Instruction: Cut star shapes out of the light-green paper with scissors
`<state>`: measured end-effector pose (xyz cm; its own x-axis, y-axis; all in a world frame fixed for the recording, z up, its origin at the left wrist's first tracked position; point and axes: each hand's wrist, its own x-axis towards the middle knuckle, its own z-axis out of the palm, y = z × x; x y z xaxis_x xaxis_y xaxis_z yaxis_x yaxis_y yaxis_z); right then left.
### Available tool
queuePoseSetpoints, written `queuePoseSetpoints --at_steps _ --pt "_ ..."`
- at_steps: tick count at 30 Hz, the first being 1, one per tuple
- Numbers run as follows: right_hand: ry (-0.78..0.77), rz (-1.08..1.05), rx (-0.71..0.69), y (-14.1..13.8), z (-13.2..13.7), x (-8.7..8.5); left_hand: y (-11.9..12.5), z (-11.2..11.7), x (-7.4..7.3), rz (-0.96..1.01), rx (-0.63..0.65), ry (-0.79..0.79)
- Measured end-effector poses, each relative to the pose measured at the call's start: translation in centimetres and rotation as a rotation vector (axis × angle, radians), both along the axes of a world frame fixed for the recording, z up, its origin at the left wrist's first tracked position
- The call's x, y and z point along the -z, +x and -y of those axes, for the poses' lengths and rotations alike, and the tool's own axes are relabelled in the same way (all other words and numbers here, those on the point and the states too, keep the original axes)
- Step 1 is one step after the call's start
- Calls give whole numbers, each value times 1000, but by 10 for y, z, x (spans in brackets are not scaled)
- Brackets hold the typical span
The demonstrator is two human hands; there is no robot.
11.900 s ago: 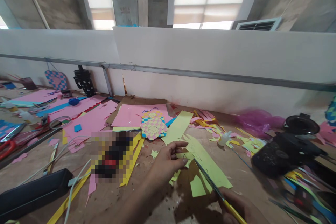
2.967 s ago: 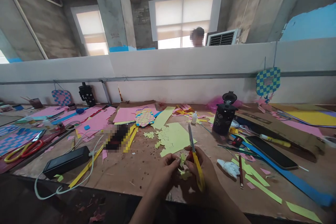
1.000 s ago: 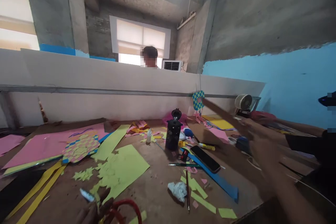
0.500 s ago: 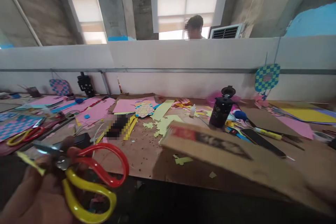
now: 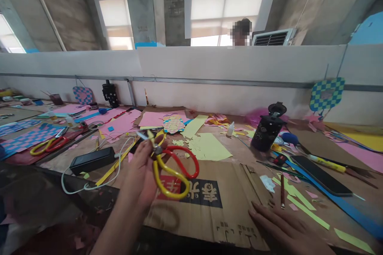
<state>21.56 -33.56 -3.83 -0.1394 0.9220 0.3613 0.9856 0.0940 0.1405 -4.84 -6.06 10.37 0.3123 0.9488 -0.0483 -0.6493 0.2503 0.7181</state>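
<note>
My left hand (image 5: 140, 175) is raised above the table's near edge and grips a pair of scissors (image 5: 172, 167) with one red and one yellow loop, blades pointing up and left. A scrap of yellow-green paper sits between the fingers by the blades. Below them a flat sheet of brown cardboard (image 5: 215, 203) with red and black print lies on the table. My right hand (image 5: 287, 231) rests flat on the cardboard's right end, fingers stretched out.
A yellow-green sheet (image 5: 208, 147) and cut scraps lie beyond the cardboard. A black bottle (image 5: 267, 129), a phone (image 5: 314, 173), pencils and paper strips sit at the right. A black power pack (image 5: 91, 159) with cable and other scissors (image 5: 49, 145) lie left. A person stands behind the white partition (image 5: 209, 67).
The cardboard, held in the air half a second ago, now lies flat on the table with my right hand on it. My left hand has brought the scissors toward the middle.
</note>
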Motion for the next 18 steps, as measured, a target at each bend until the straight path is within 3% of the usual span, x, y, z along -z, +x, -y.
queuePoseSetpoints --at_steps 3,5,7,10,12,14,18 --pt "-18 -137 68 -1 -11 -29 47 -6 7 57 121 10" --pt "88 -445 167 -2 -33 -55 78 -9 9 76 180 3" --pt "223 -899 263 2 -68 -79 105 -14 9 84 197 -27" --pt "386 -1088 277 17 -132 -99 136 -25 13 97 174 -44" --pt "522 -1197 333 29 -175 -95 149 -33 23 93 148 -56" --pt "646 -1285 404 36 -209 -78 156 -41 38 75 115 -85" --pt "754 -1358 459 31 -239 -40 155 -46 66 29 60 -153"
